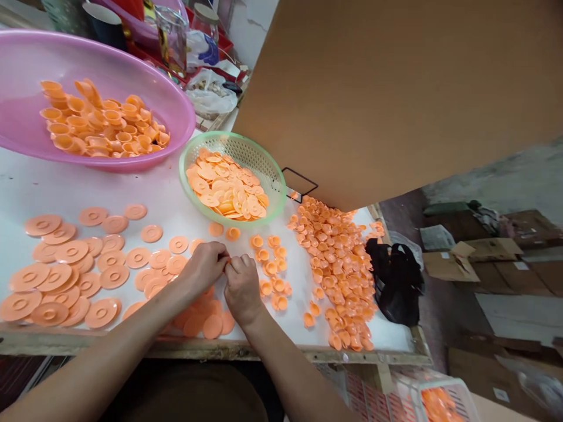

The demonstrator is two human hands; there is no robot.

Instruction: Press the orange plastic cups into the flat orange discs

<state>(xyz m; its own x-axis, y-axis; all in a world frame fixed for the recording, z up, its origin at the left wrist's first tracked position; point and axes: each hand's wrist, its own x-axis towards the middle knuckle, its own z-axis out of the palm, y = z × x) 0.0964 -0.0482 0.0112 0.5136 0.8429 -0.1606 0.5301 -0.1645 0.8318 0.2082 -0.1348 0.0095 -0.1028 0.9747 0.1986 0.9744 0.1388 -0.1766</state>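
Note:
My left hand (206, 265) and my right hand (243, 288) meet over the white tabletop, fingers pinched together. Between the fingertips shows a bit of a small orange plastic piece (227, 261); most of it is hidden. Beneath my wrists lies a pile of flat orange discs (212, 326). Larger ringed discs (113, 276) spread out to the left. Just right of my right hand stand several small orange cups (270, 266). Farther right is a big heap of similar small orange cups (336, 264).
A green strainer (277, 170) of orange discs stands ahead. Behind it to the left is a pink basin (176, 126) of funnel-shaped orange pieces. A large cardboard sheet (396, 88) rises at the right. A black bag (398, 281) lies at the table's right edge.

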